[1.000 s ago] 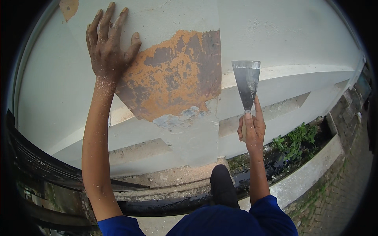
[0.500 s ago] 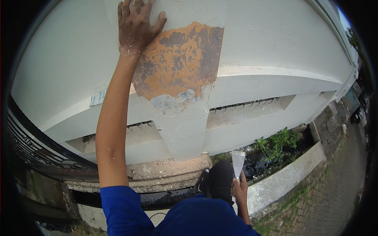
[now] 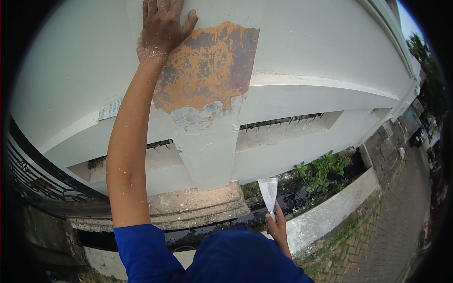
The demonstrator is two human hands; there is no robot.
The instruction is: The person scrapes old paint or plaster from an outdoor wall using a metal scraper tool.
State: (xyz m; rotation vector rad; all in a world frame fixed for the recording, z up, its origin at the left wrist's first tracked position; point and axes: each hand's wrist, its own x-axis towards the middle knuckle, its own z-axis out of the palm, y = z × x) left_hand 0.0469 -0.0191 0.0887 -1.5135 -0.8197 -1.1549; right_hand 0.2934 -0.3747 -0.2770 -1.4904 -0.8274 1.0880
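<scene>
A: From my remote seat: where is the scraper [image 3: 270,200]?

B: Lower centre of the frame, a little right of middle. My right hand [image 3: 278,228] has its fingers wrapped round the handle [image 3: 272,218].

A: Long axis?

B: Near upright in the frame, tilted slightly. The blade [image 3: 268,188] flares toward the top; the handle runs down and a touch right into the grip.

A: Key relation?

B: The patch [image 3: 210,61] lies up and left of the blade, upper centre of the frame, well apart from it. My left hand [image 3: 163,29] is far nearer, overlapping the patch's upper-left edge in this view.

A: State of that hand?

B: Fingers spread, holding nothing. It looks laid flat on the wall [image 3: 325,52]; fingertips are cut by the top edge, so I cannot tell how firmly it presses.

A: Surface?

B: Wall pale and mostly smooth. Patch mottled orange and grey-brown, bluish-grey and ragged along its lower edge.

A: Room?

B: I note a dark drain [image 3: 255,218] behind the scraper, a green plant [image 3: 322,170] to its right, a rough ledge [image 3: 198,200] left of it, and a gate [image 3: 37,174] at the left rim. Pavers [image 3: 387,236] fill the lower right.
</scene>
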